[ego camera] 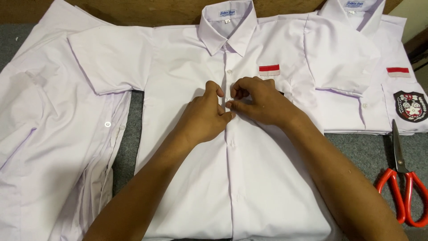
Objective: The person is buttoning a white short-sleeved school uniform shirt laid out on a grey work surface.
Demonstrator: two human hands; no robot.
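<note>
A white short-sleeved shirt lies face up and flat in front of me, collar at the far side. A small red and white patch sits on its chest. My left hand and my right hand meet at the button strip in the chest area, fingertips pinching the fabric around a button. Both hands press on the shirt front. The button under my fingers is mostly hidden.
Another white shirt lies open on the left. A folded white shirt with a black crest badge lies at the right. Red-handled scissors rest on the grey surface near the right edge. A wooden wall runs along the back.
</note>
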